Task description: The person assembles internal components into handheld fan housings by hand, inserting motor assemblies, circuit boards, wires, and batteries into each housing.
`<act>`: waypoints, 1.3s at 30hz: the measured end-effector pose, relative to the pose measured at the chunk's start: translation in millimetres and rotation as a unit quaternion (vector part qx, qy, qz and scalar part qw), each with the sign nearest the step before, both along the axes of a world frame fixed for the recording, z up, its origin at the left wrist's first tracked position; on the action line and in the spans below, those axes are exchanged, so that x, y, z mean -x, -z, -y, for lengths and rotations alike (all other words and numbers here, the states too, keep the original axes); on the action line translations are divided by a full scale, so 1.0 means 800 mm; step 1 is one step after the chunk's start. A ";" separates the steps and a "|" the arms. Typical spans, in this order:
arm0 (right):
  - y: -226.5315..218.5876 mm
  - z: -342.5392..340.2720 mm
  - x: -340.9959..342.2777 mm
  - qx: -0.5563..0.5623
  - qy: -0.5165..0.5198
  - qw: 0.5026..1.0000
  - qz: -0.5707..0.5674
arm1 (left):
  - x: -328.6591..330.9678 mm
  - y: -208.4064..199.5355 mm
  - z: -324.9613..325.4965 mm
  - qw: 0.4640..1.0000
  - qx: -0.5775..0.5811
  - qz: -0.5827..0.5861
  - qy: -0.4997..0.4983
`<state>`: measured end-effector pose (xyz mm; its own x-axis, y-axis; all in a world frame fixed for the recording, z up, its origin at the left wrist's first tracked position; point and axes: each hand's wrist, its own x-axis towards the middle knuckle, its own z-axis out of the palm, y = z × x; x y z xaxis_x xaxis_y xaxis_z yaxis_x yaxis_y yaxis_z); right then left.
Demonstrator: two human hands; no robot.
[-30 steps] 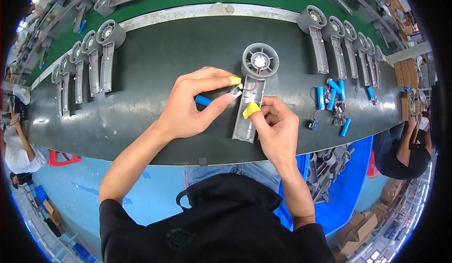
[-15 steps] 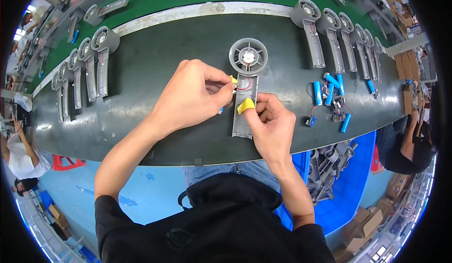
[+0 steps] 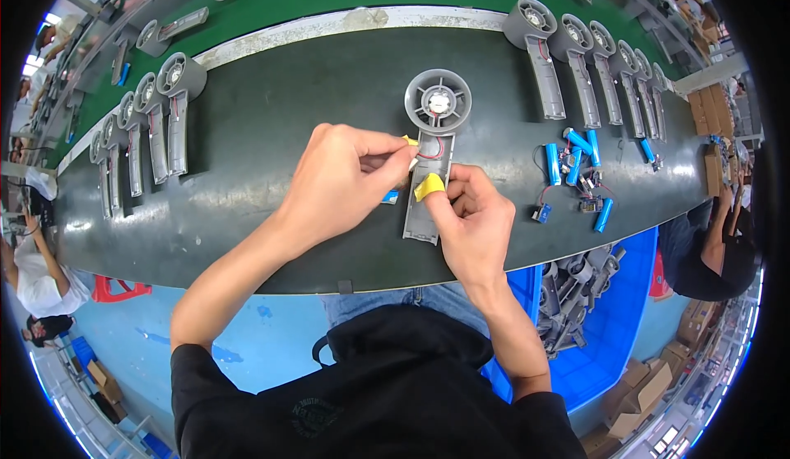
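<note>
A grey handheld fan housing lies on the dark table in front of me, its round fan head pointing away. Its trough-like handle is open on top, and a red wire curves out of the head into it. My left hand pinches the wire's end at the handle's left edge; a small white piece shows below the fingertips. Yellow wrapping covers a fingertip there. My right hand grips the handle's right side, its thumb tip wrapped in yellow. Partly hidden under my left hand lies a blue cylinder.
Blue battery cells with small circuit boards lie at the right. Rows of similar fan housings stand at left and right. A blue bin of grey parts is below the table's right edge. Other people sit at both sides.
My left hand has shifted slightly down and right, still pinching at the wire. The white piece and blue cylinder show a little more. My right hand keeps its grip.
</note>
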<state>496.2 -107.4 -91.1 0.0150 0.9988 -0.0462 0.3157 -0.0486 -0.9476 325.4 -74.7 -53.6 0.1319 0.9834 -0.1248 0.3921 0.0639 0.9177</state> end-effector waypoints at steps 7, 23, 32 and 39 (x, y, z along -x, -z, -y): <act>0.004 -0.004 -0.002 0.017 0.014 0.995 -0.093 | -0.005 0.010 0.020 0.977 -0.200 -0.068 0.026; -0.043 -0.142 0.006 -0.062 -0.068 0.994 0.052 | 0.010 -0.001 -0.091 0.968 -0.219 0.042 -0.111; -0.013 -0.398 0.049 -0.158 -0.126 0.969 0.145 | 0.054 0.020 -0.319 0.928 -0.267 -0.159 -0.204; -0.035 -0.426 0.071 -0.280 -0.024 0.897 0.340 | 0.214 -0.051 -0.300 0.810 -0.198 -0.449 -0.322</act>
<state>439.5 233.5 -63.2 -0.1951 0.8628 0.4664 0.8194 0.4047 -0.4059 154.1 165.6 -12.7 -0.3937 0.7982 0.4560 0.9148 0.2911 0.2801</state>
